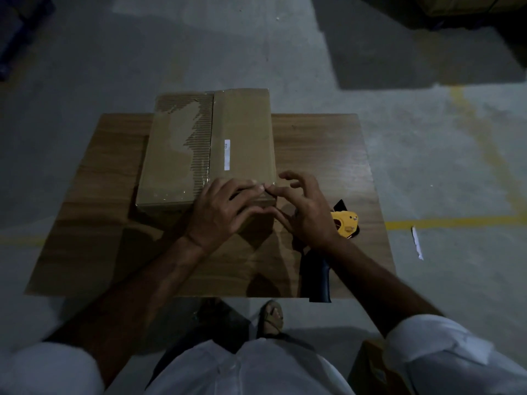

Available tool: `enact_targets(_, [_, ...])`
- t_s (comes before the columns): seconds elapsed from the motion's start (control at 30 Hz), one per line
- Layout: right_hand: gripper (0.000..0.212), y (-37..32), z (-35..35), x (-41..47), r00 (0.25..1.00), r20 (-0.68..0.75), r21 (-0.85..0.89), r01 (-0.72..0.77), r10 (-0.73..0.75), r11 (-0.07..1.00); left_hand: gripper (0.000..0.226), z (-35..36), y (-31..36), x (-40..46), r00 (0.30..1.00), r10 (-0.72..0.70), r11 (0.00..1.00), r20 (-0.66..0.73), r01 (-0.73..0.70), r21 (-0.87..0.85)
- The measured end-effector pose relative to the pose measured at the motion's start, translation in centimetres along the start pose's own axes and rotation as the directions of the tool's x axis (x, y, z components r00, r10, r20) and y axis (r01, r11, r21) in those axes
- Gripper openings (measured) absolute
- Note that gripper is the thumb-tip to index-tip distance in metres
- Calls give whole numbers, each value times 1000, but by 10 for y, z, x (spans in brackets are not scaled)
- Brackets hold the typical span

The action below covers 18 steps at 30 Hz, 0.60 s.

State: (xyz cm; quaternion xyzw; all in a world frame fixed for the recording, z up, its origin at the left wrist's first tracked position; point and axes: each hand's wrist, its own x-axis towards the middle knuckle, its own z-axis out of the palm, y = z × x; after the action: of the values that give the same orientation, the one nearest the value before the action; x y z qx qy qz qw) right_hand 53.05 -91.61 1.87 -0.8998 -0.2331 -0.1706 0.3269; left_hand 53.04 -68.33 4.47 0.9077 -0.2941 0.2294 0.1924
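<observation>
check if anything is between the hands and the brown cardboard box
Nothing visible is: the left hand and right hand both touch the brown cardboard box at its near right corner. The yellow tape dispenser lies aside, by the right wrist.

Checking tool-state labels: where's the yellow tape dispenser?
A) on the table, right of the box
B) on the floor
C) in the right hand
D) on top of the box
A: the yellow, black-handled tape dispenser lies on the brown wooden table, right of the brown cardboard box.

Left of the box the table lies free; the tape dispenser blocks the right.
</observation>
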Motion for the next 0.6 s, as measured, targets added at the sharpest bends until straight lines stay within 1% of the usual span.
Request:
enact_targets(0.03, [50,0,2,-1,1000,-1,2,4,-4,1000,44,0,2,-2,1000,9,999,16,-10,42])
enact_targets(0.1, [56,-2,3,-1,1000,9,4,-7,7,1000,54,-1,6,-2,998,-27,997,64,22,69])
enact_targets(0.17, [58,-3,-1,1,1000,24,-1,-14,14,1000,60,-5,7,-1,991,-82,997,106,81,15])
enact_targets(0.23, [50,-2,-7,10,1000,25,-1,-1,1,1000,53,-10,3,2,983,-156,984,98,164,-72])
enact_targets(0.27, [45,0,-9,16,1000,19,-10,9,-9,1000,49,-12,-1,4,981,-175,981,81,181,-75])
enact_targets(0.3, [41,0,-9,21,1000,11,-23,21,-20,1000,48,-13,-6,5,983,-173,982,65,177,-60])
enact_targets(0.37, [39,0,-5,23,1000,-7,-17,27,-27,1000,47,-11,-13,3,989,-141,988,51,144,-57])
enact_targets(0.47, [46,-4,6,11,999,-37,8,-16,16,1000,41,-7,-15,-1,993,-116,991,35,118,-66])
enact_targets(0.53, [53,-9,11,5,998,-14,-19,-64,64,998,38,-10,-14,-1,991,-121,988,57,126,-92])
enact_targets(0.6, [60,-15,10,5,997,-1,-68,-83,83,994,38,-18,-19,-3,992,-89,986,90,100,-131])
